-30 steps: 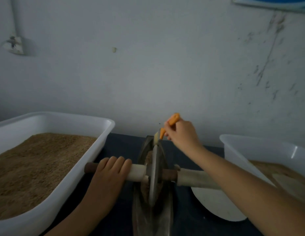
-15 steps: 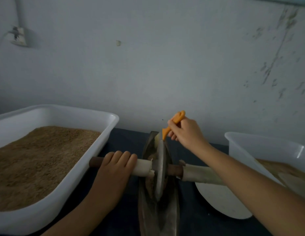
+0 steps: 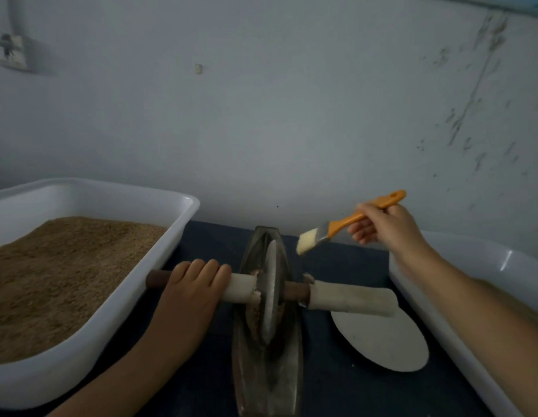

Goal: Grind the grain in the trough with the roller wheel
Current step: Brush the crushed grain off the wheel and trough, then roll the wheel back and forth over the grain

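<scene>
Dark table (image 3: pixel 336 266) bears tubs (image 3: pixel 111 326), trough (image 3: pixel 267 371) (metal), disc (image 3: pixel 382 341).

I am working with both arms bare: no sleeve is showing on either forearm as far up as the picture reaches. I am wearing no glove on my left hand (image 3: pixel 195 291) or my right hand (image 3: pixel 385 225), and no ring, watch or bracelet is showing on the fingers or wrists that are in view. My fingernails are looking short and plain. My forearms are entering from the bottom edge and the lower right corner.
</scene>
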Available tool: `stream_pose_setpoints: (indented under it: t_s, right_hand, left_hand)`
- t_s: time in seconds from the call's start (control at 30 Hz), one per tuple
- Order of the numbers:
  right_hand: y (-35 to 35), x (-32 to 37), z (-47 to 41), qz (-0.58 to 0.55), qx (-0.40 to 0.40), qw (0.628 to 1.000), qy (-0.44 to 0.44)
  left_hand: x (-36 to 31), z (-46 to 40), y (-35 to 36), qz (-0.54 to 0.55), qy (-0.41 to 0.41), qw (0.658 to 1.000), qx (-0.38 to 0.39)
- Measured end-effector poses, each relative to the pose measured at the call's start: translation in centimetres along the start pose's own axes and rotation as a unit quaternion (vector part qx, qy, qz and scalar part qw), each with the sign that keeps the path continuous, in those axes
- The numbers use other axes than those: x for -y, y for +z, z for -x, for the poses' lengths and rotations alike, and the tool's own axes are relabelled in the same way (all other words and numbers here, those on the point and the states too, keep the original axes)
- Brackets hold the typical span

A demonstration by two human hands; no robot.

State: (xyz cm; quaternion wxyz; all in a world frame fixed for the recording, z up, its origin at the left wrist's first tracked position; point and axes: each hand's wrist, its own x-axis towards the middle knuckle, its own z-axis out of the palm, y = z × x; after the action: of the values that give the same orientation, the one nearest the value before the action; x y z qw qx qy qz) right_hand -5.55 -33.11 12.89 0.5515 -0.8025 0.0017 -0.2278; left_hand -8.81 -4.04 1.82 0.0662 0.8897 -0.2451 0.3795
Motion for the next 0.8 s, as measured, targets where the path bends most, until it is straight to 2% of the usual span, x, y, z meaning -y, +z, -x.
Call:
stream_pose_setpoints:
  t_s: [0.1, 0.17, 0.2, 0.27, 0.33, 0.43, 0.47, 0.53, 0.63, 0.67, 0.73, 0.8]
  right_hand:
    - [-2.9, 0.1, 0.6, 0.001, -0.031, 0.999, -0.023]
    - [-4.5, 0.0, 1.4, 0.085, -0.019, 0.995, -0.052]
    - [-5.3, -0.3, 2.0, 0.163, 0.010, 0.985, -0.062]
    - [-6.7, -1.5, 3.2, 0.355, 0.097, 0.926, -0.087]
    - [-7.8, -2.3, 4.6, 0.504, 0.184, 0.838, -0.098]
    - [-9.0, -2.7, 6.6, 0.567, 0.270, 0.763, -0.152]
    - [-9.1, -2.7, 7.2, 0.592, 0.280, 0.730, -0.195]
    - [-9.1, -3.0, 8.4, 0.610, 0.283, 0.693, -0.261]
    - [-8.1, -3.9, 10.3, 0.638, 0.333, 0.627, -0.299]
    - [-7.7, -4.3, 10.8, 0.646, 0.324, 0.619, -0.307]
    - [-7.3, -5.7, 12.0, 0.620, 0.295, 0.655, -0.316]
    - [-6.4, -6.5, 13.4, 0.633, 0.293, 0.667, -0.263]
  left_hand:
    - [-0.1, -0.1, -0.1, 0.001, -0.003, 1.000, 0.001]
    - [-0.1, -0.1, -0.1, 0.001, -0.005, 1.000, 0.001]
    - [-0.1, 0.0, -0.1, 0.002, -0.006, 1.000, 0.001]
    - [-0.1, 0.0, 0.0, 0.004, -0.006, 1.000, -0.001]
    - [-0.1, -0.1, 0.0, 0.009, -0.005, 1.000, -0.002]
    - [-0.1, -0.1, -0.1, 0.004, -0.008, 1.000, 0.002]
    - [-0.1, -0.1, -0.1, 0.004, -0.008, 1.000, 0.001]
    - [-0.1, -0.1, -0.1, 0.005, -0.006, 1.000, 0.000]
    - [-0.1, 0.0, -0.1, 0.007, -0.004, 1.000, -0.002]
    - [0.0, 0.0, 0.0, 0.007, -0.004, 1.000, -0.001]
    - [0.0, 0.0, 0.0, 0.006, -0.003, 1.000, -0.002]
    - [-0.1, 0.0, 0.1, 0.008, -0.002, 1.000, -0.006]
